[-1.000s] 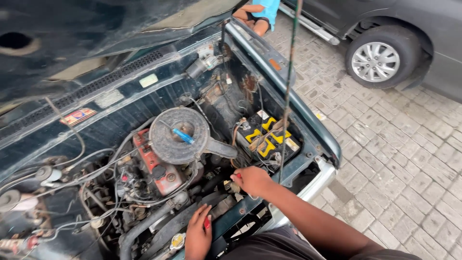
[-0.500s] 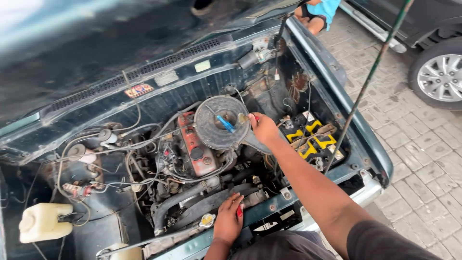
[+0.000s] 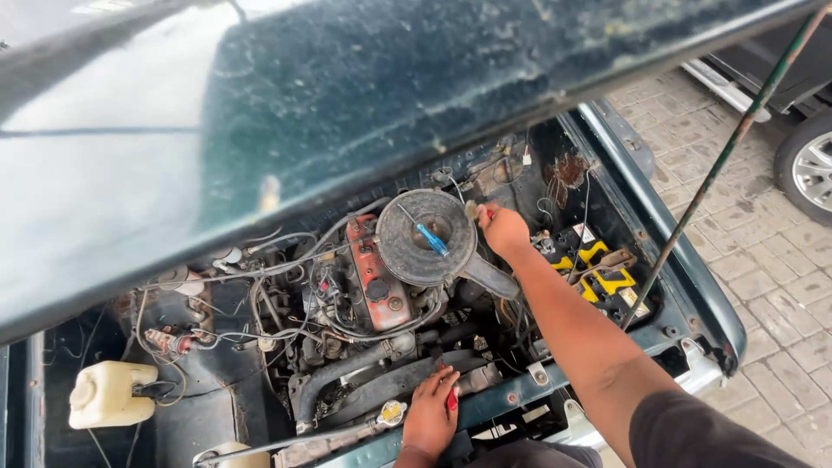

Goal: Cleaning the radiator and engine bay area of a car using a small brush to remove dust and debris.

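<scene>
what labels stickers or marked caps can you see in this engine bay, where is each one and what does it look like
Battery: right side of the bay, beyond the right hand; black top with yellow patches and small pale stickers.
Radiator cap: front edge, just left of the left hand; round, yellow and silver label.
Reservoir: far left; cream plastic, no label visible.
No screens or signs.

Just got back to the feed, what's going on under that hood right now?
A person leans over an open engine bay. Their right hand reaches to the far edge of the round air cleaner housing, fingers closed around something small and red-tipped. A blue-handled screwdriver lies on the housing's lid. The left hand rests on the front crossmember, holding a red object. A rod props the hood.
</scene>
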